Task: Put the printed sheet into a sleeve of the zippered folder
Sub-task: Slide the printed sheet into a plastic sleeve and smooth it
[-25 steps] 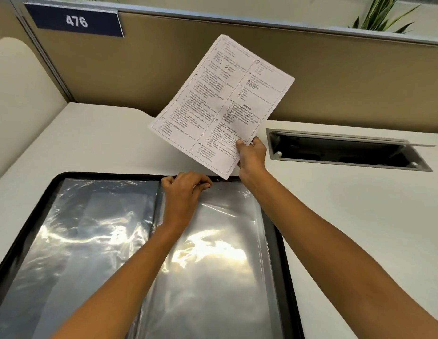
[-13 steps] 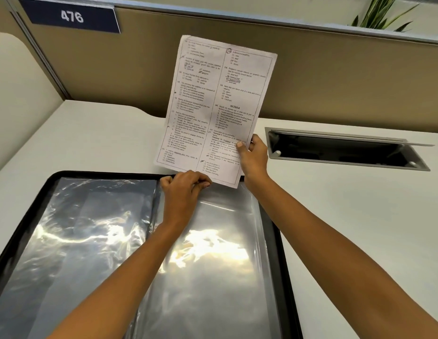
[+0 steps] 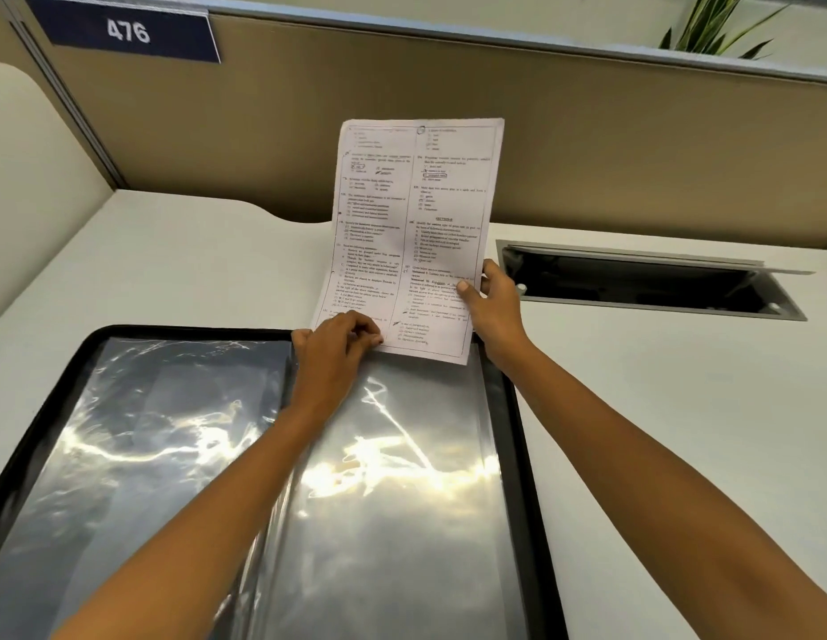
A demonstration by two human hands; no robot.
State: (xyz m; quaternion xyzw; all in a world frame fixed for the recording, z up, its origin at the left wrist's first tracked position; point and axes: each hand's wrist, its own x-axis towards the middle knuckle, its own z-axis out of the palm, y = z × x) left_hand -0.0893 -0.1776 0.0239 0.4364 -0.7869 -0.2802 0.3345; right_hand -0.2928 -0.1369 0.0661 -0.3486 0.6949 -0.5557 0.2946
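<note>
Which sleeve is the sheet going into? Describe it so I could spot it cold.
Find the open black zippered folder on the white desk; it shows two glossy clear sleeves side by side. The target is the right-hand sleeve. Its far edge is pinched by the left hand, with the printed sheet, held by the right hand, standing right above it.

You've got one printed sheet (image 3: 413,233) up in the air, one zippered folder (image 3: 517,431) lying open on one desk (image 3: 679,408). Two clear sleeves (image 3: 402,501) show, one per side. Two hands in play: left hand (image 3: 333,348), right hand (image 3: 492,302). One number plate (image 3: 125,32), one cable hatch (image 3: 642,284), one plant (image 3: 720,30).
</note>
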